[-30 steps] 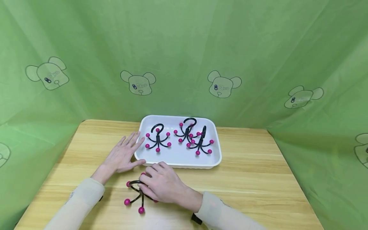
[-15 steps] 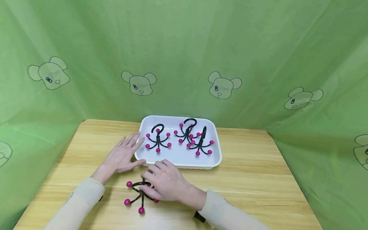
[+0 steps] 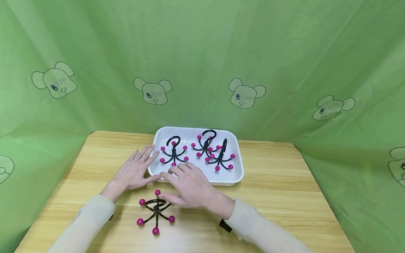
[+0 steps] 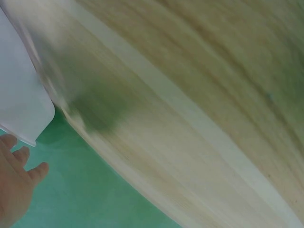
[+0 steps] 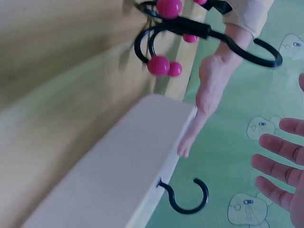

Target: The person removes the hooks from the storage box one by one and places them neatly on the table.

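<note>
Black hook [image 3: 156, 208] stands on a wooden table [image 3: 272, 196], before a white tray [image 3: 190, 133]; my left hand [image 3: 136, 172] lies straight-fingered at the tray's left edge, my right hand [image 3: 193, 186] hovers nearby, fingers apart; three similar pink-tipped hooks [image 3: 173, 154] sit inside the tray.

1. In the head view, bright, soft light, seemingly from above, falls fairly evenly over the green cloth [image 3: 202, 42] and the table [image 3: 269, 196].
2. A small glint shows inside the white tray [image 3: 232, 144]; shadows on the wood are faint and soft-edged.
3. The left wrist view is hazy: the wood grain looks smeared, a blurry greenish patch spreads over it, and the upper right corner is dimmer. The table's edge appears bowed.
4. In the right wrist view, the near hook [image 5: 190, 27] and the right hand [image 5: 297, 187] look fairly crisp, while the wood is blurred and the tray's side greyish.
</note>
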Demonstrator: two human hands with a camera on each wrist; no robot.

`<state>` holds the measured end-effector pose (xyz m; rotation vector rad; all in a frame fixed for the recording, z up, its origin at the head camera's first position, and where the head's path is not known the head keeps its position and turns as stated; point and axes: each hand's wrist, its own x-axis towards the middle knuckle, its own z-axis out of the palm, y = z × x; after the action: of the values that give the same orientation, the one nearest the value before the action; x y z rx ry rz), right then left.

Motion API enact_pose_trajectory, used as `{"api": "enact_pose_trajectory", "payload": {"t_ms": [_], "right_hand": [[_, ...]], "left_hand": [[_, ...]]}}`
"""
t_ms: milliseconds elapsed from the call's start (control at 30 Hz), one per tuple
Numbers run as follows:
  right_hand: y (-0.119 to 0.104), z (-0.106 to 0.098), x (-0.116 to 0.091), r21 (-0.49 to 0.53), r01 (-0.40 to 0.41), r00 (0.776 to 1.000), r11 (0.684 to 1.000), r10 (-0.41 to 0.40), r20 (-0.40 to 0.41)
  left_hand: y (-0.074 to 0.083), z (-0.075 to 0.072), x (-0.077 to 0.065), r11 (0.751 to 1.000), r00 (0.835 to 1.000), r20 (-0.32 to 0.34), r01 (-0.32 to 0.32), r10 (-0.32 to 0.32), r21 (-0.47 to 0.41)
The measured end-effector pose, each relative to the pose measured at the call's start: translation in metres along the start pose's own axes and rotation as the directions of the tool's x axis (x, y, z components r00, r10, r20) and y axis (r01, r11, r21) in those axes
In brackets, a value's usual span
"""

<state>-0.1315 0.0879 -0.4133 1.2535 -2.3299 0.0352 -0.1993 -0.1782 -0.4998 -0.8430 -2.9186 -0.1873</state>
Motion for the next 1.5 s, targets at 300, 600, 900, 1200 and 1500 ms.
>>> {"api": "enact_pose_trajectory", "payload": {"t_ms": [300,600,900,1200,1500], "right_hand": [[0.031,-0.009,0.013,-0.016,-0.025,0.998,1.0,0.025,-0.05],[0.055,-0.005,0.021,0.011,-0.104,0.994,0.995,0.104,0.034],[0.079,0.01,0.028,-0.001,-0.08,0.993,0.997,0.08,0.086],[0.101,0.025,0.038,0.003,-0.083,0.982,0.997,0.082,0.171],[0.116,0.04,0.046,0.051,-0.158,0.967,0.986,0.144,0.21]], "left_hand": [[-0.001,0.001,0.001,1.0,1.0,-0.011,-0.003,0.003,-0.004],[-0.002,0.001,0.002,1.0,1.0,0.001,-0.002,0.002,0.005],[-0.002,0.001,0.003,1.0,1.0,0.007,-0.004,0.004,0.016],[-0.002,0.001,0.002,1.0,1.0,0.013,0.001,-0.001,0.003],[0.0,0.0,0.001,1.0,1.0,0.01,0.002,-0.002,0.005]]}}
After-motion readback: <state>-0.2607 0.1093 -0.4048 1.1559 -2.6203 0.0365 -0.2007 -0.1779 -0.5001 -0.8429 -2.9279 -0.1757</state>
